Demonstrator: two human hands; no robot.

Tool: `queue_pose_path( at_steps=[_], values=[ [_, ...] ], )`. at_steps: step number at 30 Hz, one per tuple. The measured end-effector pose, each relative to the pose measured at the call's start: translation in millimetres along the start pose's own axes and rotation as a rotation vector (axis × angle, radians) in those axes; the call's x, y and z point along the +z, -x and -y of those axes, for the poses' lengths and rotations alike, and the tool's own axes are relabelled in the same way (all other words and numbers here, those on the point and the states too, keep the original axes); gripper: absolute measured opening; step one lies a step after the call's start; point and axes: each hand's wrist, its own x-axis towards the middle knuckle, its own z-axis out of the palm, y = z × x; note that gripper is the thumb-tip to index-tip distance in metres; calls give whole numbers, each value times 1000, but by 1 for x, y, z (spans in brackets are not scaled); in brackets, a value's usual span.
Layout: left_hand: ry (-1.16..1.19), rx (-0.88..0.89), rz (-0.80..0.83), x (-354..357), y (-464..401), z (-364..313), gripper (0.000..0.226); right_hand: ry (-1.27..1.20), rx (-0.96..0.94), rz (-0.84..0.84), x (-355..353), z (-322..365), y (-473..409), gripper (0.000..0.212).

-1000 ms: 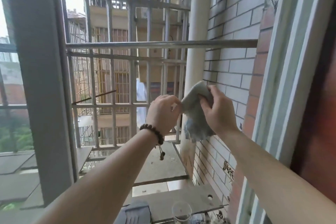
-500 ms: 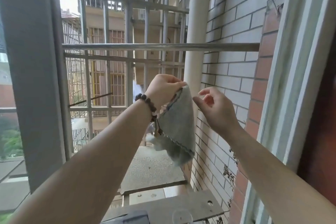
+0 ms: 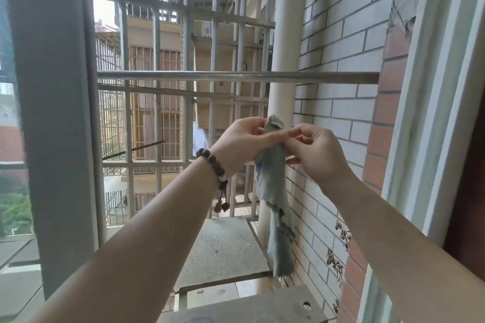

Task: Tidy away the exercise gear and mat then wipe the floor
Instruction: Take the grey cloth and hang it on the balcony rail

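Right hand [image 3: 312,155] now back beside left hand [image 3: 241,144], both pinching cloth [image 3: 275,191]

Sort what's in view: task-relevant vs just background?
Job:
grey-blue cloth, hanging limp
left hand, pinching its top edge
right hand, pinching it too

Background:
steel rail
white pipe
window grille
brick wall
bead bracelet

Soft daylight from outside, blown-out sky, wide-angle bending at edges.
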Motion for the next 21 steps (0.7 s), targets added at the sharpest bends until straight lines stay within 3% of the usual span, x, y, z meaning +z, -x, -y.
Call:
queue_pose_path(
  at_steps=[7, 10, 13, 15, 19, 21],
  values=[
    [-235, 63, -123, -17, -8, 11, 8, -29, 44, -95, -28, 0, -15, 12],
    [-435, 91, -262, -21, -16, 14, 17, -107, 122, -130, -41, 1, -24, 18],
    [-493, 179, -353, -24, -23, 13, 25, -103, 187, -151, -43, 4, -31, 23],
    [-595, 275, -328, -32, -29, 9, 28, 28, 156, -161, -44, 9, -33, 24],
    [-937, 296, -62, -51, -40, -7, 32, 400, -9, -14, -60, 29, -35, 48],
    [-912, 333, -93, -58, -48, -11, 28, 583, -22, 64, -70, 36, -40, 39]
  ],
)
